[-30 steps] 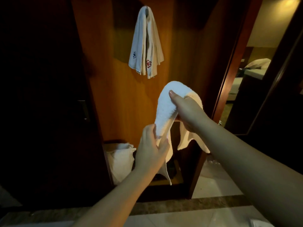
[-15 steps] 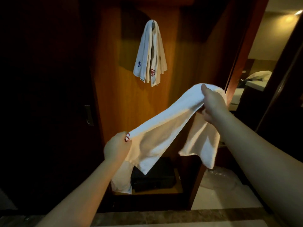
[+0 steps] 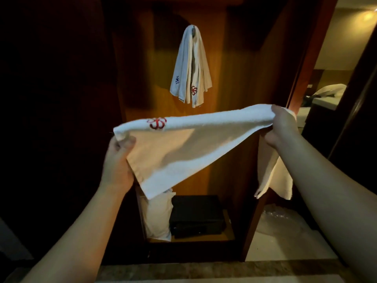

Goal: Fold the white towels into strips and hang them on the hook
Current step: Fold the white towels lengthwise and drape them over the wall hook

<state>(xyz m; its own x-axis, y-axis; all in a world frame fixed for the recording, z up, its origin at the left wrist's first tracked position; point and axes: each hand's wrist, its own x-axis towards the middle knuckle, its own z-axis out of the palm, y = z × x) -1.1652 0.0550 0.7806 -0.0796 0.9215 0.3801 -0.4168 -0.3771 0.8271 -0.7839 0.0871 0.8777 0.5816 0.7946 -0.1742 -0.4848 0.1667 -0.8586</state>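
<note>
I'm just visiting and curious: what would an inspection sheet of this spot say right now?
Surface: wooden panel, dimly lit.
Job's things: white towel stretched between both hands; folded towels hanging on hook.
Clutter: black box and white bag on the low shelf.
Grippers: left hand and right hand each grip a towel end.
Cables: nothing seen.
Surroundings: bedroom doorway at right.

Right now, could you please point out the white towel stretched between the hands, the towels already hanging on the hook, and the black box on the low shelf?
Stretched white towel (image 3: 204, 127), head view, upper folded edge.
Hanging towels (image 3: 190, 66), head view, middle folds.
Black box (image 3: 195, 213), head view, top face.
</note>
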